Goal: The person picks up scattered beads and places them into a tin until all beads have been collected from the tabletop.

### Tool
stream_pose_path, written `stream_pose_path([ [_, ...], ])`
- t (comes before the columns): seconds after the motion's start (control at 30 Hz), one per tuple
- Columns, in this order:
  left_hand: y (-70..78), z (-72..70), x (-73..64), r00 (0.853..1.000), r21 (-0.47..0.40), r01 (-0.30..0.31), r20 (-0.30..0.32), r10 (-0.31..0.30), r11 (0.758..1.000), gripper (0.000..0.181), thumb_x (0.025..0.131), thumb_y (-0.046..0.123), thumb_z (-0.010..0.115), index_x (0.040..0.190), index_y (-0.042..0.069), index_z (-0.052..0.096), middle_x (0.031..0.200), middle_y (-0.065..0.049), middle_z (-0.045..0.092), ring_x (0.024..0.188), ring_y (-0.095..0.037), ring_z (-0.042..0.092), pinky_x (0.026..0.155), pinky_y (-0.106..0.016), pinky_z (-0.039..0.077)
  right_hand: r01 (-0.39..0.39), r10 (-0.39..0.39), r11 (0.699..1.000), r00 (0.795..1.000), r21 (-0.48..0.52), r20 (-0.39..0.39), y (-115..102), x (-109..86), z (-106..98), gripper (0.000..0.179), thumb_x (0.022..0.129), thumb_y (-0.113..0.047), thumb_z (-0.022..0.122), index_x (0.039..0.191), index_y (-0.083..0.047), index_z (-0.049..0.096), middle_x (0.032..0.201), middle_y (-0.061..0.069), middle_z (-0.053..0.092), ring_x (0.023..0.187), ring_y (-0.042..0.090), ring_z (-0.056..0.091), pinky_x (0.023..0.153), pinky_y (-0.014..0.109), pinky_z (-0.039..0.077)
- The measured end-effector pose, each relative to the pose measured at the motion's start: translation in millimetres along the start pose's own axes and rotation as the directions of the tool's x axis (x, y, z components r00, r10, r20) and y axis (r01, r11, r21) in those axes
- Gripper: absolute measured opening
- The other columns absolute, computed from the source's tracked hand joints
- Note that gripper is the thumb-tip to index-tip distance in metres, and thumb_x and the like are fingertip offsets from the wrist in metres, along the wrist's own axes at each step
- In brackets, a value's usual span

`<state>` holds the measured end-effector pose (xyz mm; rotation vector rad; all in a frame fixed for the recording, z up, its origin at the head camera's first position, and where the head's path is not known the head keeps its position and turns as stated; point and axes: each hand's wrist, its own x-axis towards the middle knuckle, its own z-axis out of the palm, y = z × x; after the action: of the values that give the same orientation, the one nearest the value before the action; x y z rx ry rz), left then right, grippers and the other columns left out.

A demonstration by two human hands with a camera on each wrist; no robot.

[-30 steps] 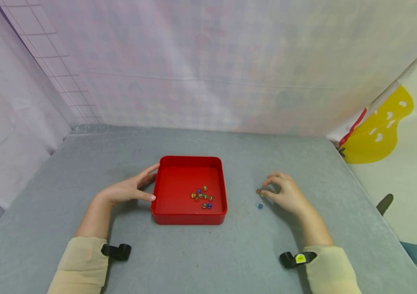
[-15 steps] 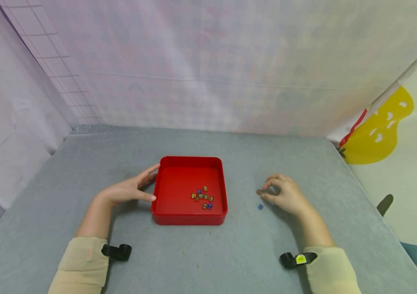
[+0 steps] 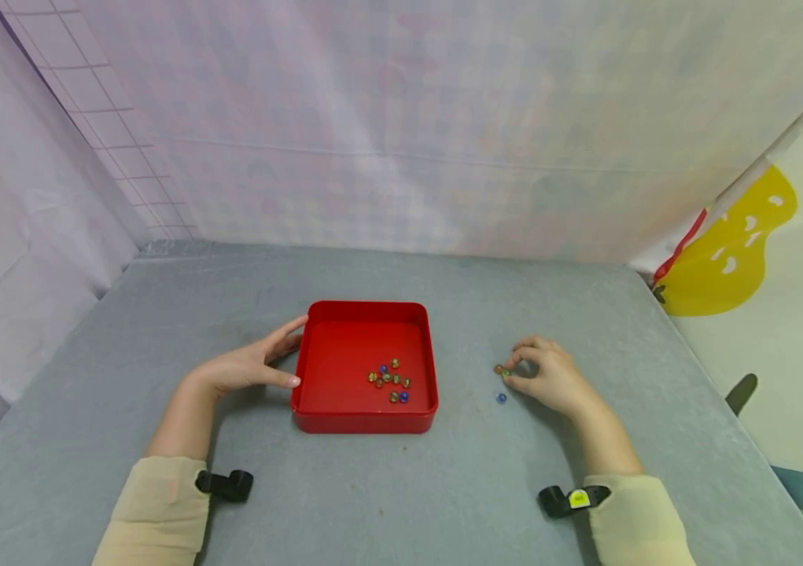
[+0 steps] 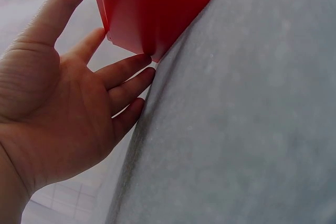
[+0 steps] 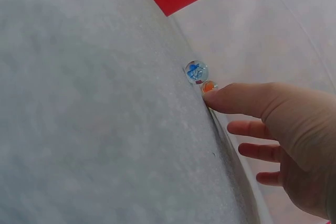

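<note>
A square red tray [image 3: 366, 422] with several small glass marbles [image 3: 395, 379] in its lower right part stands at mid table. Against its left side rests my left hand [image 3: 248, 368], thumb and fingers spread and fairly straight; in the left wrist view the fingertips meet the red wall. Right of the tray, my right hand [image 3: 550, 377] pinches a yellow-green marble [image 3: 506, 373] low at the table between thumb and forefinger. An orange marble [image 3: 498, 369] lies right by those fingertips, and a blue marble [image 3: 502, 398] sits nearer me. The right wrist view hides the yellow-green one behind the thumb.
The grey cloth-covered table [image 3: 373, 487] carries the tray and loose marbles. A pale curtain [image 3: 401, 141] hangs along the back edge, with more white cloth at both sides. Black wrist cameras [image 3: 574, 500] are strapped at both sleeves.
The yellow-green marble, hidden at the right fingertips half a second ago, shows again between them. The right fingers have shifted slightly; the left hand and tray have stayed put.
</note>
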<state>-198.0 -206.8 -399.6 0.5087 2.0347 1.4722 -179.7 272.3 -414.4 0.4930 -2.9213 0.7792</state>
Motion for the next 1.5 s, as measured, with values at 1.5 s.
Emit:
stream_pose_path([
  [1.5,-1.7,-1.1,0.8,1.0,0.004,-0.003,0.005,0.003,1.0,0.095,0.087,0.012,0.071,0.155,0.023,0.005,0.158,-0.017,0.007,0.144,-0.034,0.003,0.107,-0.063,0.012,0.023,-0.024,0.999,0.999,-0.033,-0.042,-7.3,2.8,-4.8,0.012,0.079,-0.016,0.079,0.083,-0.016,0.068,0.12,0.02,0.056,0.115,0.043,0.043,0.096,0.063,0.025],
])
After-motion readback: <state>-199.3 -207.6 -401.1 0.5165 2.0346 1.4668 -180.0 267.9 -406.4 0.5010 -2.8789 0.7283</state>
